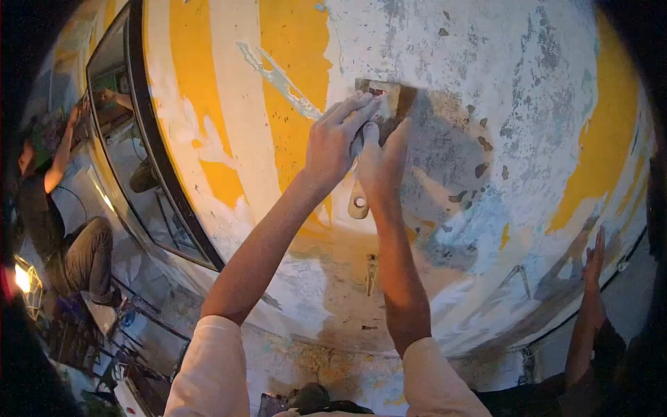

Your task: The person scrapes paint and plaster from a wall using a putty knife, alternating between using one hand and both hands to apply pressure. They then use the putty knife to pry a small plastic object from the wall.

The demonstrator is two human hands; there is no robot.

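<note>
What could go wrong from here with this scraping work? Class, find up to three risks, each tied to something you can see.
1. The left hand has its fingers close to the blade of the scraper, so a slip might nick them.
2. The wall has dark pitted spots to the right of the right hand; the blade could catch there.
3. Patchy paint suggests flakes or dust may fall, perhaps toward the face.

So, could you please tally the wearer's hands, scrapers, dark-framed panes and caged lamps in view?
Wearer's hands: 2 (left hand, right hand)
Scraper: 1
Dark-framed pane: 1
Caged lamp: 1, lit
Total: 5
</note>
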